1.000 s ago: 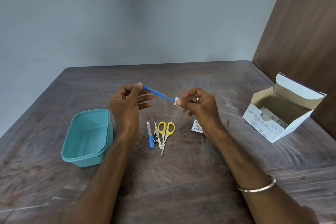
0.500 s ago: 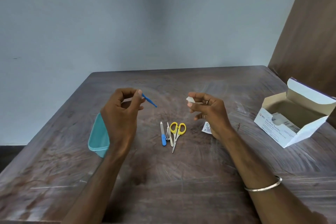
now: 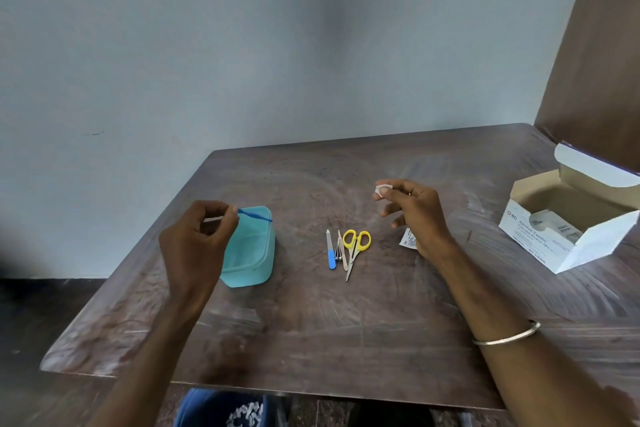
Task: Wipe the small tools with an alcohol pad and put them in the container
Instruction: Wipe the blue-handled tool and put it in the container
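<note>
A pale blue-grey wall fills the upper half of the frame, and below it a worn brown tabletop (image 3: 346, 322) runs from lower left to right, with a dark wooden panel at the upper right corner. At left of centre the left hand (image 3: 197, 246) is closed in a pinch on a thin blue plastic stick (image 3: 254, 216), its free end poised over the open teal container (image 3: 256, 267) that sits just beside the hand. The stick looks light and slightly springy, so it is best held near one end and simply dropped in. In the middle of the frame lie the remaining tools, close together: a blue-handled nail file (image 3: 330, 250), a small metal clipper-like tool (image 3: 338, 253) too small to identify, a slim pale pusher (image 3: 343, 255) and yellow-handled scissors (image 3: 356, 246). These look stiff and light; the scissors are best taken by the loops, away from the pointed blades. Right of them the right hand (image 3: 415, 215) pinches a folded white alcohol pad (image 3: 382, 189), soft and likely damp, above a torn sachet wrapper (image 3: 408, 239). At far right stands an open alcohol swab box (image 3: 554, 243).
</note>
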Demonstrator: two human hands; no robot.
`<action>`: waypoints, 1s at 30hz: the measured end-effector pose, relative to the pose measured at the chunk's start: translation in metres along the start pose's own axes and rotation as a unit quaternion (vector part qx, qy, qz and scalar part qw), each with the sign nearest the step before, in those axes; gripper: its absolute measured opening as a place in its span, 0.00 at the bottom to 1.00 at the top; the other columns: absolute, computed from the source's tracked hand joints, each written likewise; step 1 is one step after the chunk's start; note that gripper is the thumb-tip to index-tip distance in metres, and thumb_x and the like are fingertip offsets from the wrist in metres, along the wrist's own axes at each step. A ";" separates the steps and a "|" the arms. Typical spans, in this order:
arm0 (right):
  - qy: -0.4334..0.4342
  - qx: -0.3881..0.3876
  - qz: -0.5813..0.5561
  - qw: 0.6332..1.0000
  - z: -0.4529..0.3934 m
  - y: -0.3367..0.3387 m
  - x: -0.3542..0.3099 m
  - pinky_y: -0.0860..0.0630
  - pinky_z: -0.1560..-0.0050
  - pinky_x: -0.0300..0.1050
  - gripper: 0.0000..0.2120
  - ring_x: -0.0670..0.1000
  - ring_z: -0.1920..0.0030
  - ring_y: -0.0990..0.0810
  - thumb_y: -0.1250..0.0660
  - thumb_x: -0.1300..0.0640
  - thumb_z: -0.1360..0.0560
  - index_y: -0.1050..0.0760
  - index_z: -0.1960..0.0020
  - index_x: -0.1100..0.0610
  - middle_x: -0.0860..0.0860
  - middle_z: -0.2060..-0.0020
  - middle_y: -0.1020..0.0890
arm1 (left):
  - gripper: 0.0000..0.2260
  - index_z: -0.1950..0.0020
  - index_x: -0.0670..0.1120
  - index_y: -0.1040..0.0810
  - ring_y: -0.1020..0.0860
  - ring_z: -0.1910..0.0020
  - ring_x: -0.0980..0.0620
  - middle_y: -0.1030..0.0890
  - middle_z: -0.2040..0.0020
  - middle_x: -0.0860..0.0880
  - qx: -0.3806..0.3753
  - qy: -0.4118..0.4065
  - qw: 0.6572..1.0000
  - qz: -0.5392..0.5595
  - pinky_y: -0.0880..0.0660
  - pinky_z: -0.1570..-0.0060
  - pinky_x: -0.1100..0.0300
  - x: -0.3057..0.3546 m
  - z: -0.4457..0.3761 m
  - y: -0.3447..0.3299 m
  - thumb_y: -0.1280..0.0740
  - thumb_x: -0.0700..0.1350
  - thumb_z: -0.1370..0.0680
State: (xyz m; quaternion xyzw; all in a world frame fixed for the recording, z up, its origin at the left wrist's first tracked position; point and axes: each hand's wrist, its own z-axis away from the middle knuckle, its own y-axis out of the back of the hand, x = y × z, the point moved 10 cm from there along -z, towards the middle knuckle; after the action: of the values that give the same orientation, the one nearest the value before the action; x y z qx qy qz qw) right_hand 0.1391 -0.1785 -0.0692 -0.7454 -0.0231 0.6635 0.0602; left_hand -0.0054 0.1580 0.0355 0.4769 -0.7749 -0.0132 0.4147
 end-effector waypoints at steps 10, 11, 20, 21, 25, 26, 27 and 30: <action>0.006 -0.009 0.016 1.000 0.001 0.001 -0.001 0.27 0.73 0.41 0.05 0.52 0.66 0.19 0.30 0.59 0.24 0.16 0.49 0.54 0.51 0.59 0.13 | 0.02 0.54 0.47 0.18 0.17 0.62 0.55 0.16 0.59 0.50 -0.045 -0.008 0.998 -0.040 0.21 0.63 0.64 -0.008 -0.005 -0.002 0.27 0.43 0.25; 0.007 -0.009 0.018 1.000 0.001 0.001 -0.001 0.27 0.73 0.41 0.06 0.52 0.66 0.19 0.30 0.59 0.24 0.16 0.49 0.54 0.51 0.59 0.13 | 0.02 0.55 0.49 0.18 0.17 0.63 0.59 0.16 0.60 0.52 -0.070 -0.017 0.996 -0.057 0.23 0.63 0.67 -0.010 -0.006 -0.008 0.26 0.43 0.25; 0.023 0.005 0.036 0.999 0.002 0.004 -0.007 0.27 0.74 0.41 0.04 0.48 0.64 0.17 0.27 0.56 0.26 0.15 0.52 0.51 0.49 0.57 0.13 | 0.07 0.54 0.56 0.14 0.18 0.63 0.60 0.18 0.59 0.66 -0.285 -0.101 0.942 -0.150 0.21 0.61 0.60 -0.021 0.008 -0.056 0.23 0.45 0.29; 0.025 0.007 0.039 0.999 0.001 0.005 -0.007 0.27 0.74 0.41 0.04 0.48 0.64 0.17 0.27 0.56 0.26 0.15 0.52 0.50 0.49 0.57 0.13 | 0.09 0.54 0.58 0.15 0.18 0.62 0.62 0.19 0.59 0.70 -0.310 -0.093 0.934 -0.148 0.22 0.61 0.64 -0.023 0.011 -0.059 0.23 0.45 0.29; 0.038 0.008 0.059 0.997 0.000 0.008 -0.011 0.27 0.74 0.42 0.03 0.50 0.64 0.16 0.27 0.55 0.26 0.15 0.53 0.49 0.49 0.57 0.14 | 0.12 0.57 0.59 0.17 0.19 0.57 0.69 0.22 0.63 0.77 -0.371 -0.053 0.917 -0.136 0.22 0.58 0.69 -0.029 0.013 -0.067 0.24 0.41 0.28; 0.039 0.009 0.060 0.997 0.000 0.008 -0.012 0.27 0.73 0.42 0.03 0.50 0.64 0.16 0.27 0.55 0.26 0.16 0.54 0.48 0.49 0.57 0.14 | 0.12 0.58 0.59 0.16 0.19 0.57 0.68 0.21 0.62 0.76 -0.381 -0.051 0.912 -0.144 0.22 0.57 0.69 -0.029 0.012 -0.069 0.24 0.40 0.28; 0.040 0.008 0.062 0.997 0.001 0.008 -0.012 0.27 0.73 0.42 0.04 0.50 0.64 0.16 0.27 0.55 0.26 0.16 0.54 0.47 0.49 0.57 0.14 | 0.11 0.59 0.58 0.16 0.19 0.58 0.68 0.20 0.61 0.74 -0.390 -0.052 0.907 -0.153 0.22 0.57 0.69 -0.029 0.011 -0.071 0.25 0.40 0.28; 0.044 0.007 0.068 0.997 0.002 0.007 -0.012 0.27 0.74 0.42 0.04 0.51 0.63 0.16 0.27 0.55 0.26 0.16 0.55 0.46 0.49 0.58 0.14 | 0.11 0.58 0.59 0.16 0.19 0.58 0.66 0.16 0.61 0.65 -0.418 -0.049 0.889 -0.180 0.24 0.56 0.71 -0.029 0.010 -0.076 0.26 0.41 0.27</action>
State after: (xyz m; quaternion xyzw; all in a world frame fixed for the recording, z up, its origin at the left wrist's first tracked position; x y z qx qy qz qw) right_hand 0.1353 -0.1870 -0.0584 -0.7732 0.0349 0.6329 0.0206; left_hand 0.0491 0.1347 -0.0214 0.3898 -0.6177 -0.4335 0.5278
